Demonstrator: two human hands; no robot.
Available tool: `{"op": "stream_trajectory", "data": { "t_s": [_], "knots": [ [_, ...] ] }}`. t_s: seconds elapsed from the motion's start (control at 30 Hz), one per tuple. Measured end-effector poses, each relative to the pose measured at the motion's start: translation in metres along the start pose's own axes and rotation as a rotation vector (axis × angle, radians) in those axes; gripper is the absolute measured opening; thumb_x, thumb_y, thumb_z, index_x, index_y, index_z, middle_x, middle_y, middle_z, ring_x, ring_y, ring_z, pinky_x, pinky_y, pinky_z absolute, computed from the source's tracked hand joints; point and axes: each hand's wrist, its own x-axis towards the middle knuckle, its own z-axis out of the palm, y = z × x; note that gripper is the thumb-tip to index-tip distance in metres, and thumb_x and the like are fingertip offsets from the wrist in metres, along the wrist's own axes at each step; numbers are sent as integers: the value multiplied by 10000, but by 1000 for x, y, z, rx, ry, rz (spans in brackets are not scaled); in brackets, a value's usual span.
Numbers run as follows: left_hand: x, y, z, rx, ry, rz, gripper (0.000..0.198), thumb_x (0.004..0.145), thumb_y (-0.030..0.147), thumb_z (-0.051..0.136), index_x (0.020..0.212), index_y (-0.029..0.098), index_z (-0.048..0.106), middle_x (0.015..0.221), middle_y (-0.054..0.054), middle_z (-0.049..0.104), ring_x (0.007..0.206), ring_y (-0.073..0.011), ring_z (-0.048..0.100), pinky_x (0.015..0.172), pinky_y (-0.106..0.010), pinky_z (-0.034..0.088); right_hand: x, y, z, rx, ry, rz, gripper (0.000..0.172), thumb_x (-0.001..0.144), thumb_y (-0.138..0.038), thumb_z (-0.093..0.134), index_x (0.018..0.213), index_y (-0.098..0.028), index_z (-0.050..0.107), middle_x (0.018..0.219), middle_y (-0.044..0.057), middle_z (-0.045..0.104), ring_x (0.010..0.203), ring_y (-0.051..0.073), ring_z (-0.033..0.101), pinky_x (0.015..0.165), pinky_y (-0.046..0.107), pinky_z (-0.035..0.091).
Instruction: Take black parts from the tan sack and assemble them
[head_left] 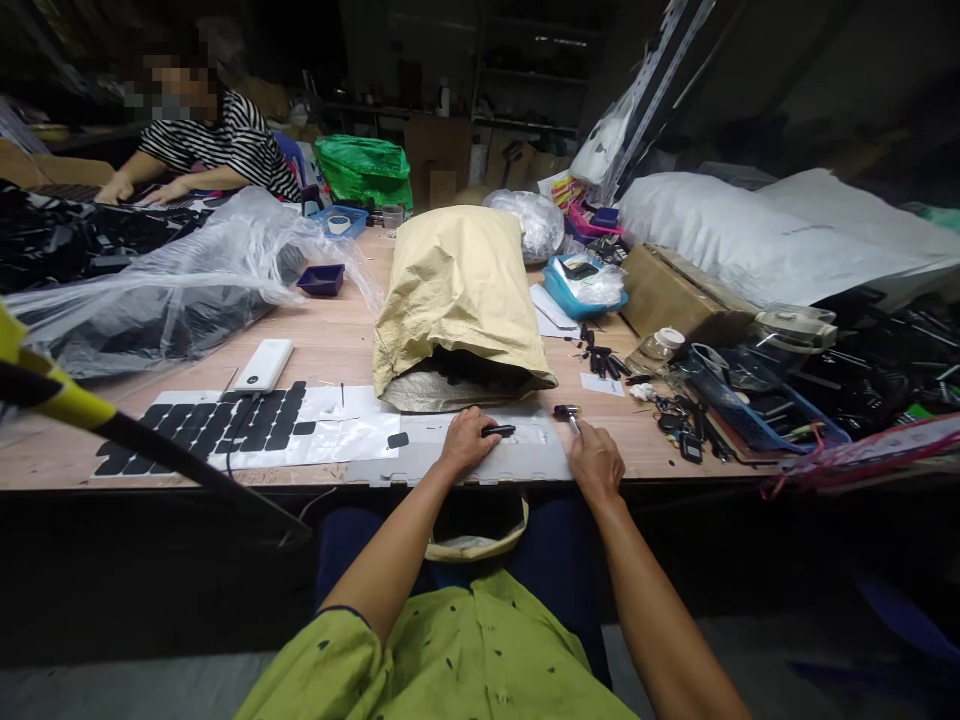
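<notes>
Here, left hand [466, 440]: lay at the lower centre of the frame, over the near edge of the wooden table [330, 340]. Its fingers were pinched on one end of a black strip piece [501, 431].
Right hand [596, 462]: lay just right of the left hand. Its fingers were curled round the handle of a small tool [568, 412].
Strip, place: it was held low over the pale grey sheet [525, 462], just below the mouth of the kraft paper sack [457, 290]. Whether it touched the sheet could not be told.
Strip, long axis: it ran left to right across the frame, nearly level. The gripped end was at the left, and the free end pointed right, toward the tool's dark head.
Tool, axis: the shank slanted from the hand up and to the left, with the head near the strip's free end but apart from it.
Step in hand (judgement): the strip appeared to be being positioned on the sheet, with the tool standing ready.
Method (judgement): the pinch was best kept at the very end of the strip and the strip kept level. The tool was best brought to the free end only once the strip lay flat.
Surroundings: rows of black cut pieces [217, 425] lay on a white backing at the lower left, beside a white power bank [262, 365]. A co-worker's hands [142, 190] worked at the upper left, well apart.
</notes>
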Motion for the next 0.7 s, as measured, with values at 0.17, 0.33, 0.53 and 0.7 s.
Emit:
{"op": "stream_trajectory", "data": {
  "t_s": [0.17, 0.33, 0.53, 0.7],
  "knots": [
    [-1, -3, 1, 15, 10, 15, 180, 806, 282, 715, 971, 255, 780, 890, -45, 630, 945, -234, 591, 896, -367, 476, 2, 0, 9, -173, 67, -48, 325, 895, -149, 508, 1154, -174, 704, 885, 94, 572, 791, 203, 499, 624, 292, 302],
    [-2, -4, 1, 31, 0, 33, 185, 782, 291, 733, 954, 244, 784, 894, -47, 635, 935, -235, 589, 890, -368, 474, 0, -3, 14, -217, 126, -63, 338, 860, -145, 514, 1141, -167, 702, 873, 100, 572, 808, 220, 501, 627, 302, 300],
    [-2, -1, -10, -11, -104, 25, 197, 755, 317, 782, 940, 252, 791, 942, -42, 660, 982, -238, 587, 916, -367, 464, 2, -4, 14, -236, 127, -56, 340, 856, -149, 516, 1138, -165, 704, 871, 103, 581, 811, 227, 512, 625, 304, 303],
    [-41, -9, -25, -48, -206, 195, 175, 717, 370, 833, 873, 297, 799, 1218, -45, 640, 1179, -276, 527, 1051, -431, 413, 2, -7, 13, -236, 119, -57, 342, 865, -149, 507, 1144, -166, 703, 875, 105, 587, 811, 225, 516, 619, 301, 294]
  ]
}}
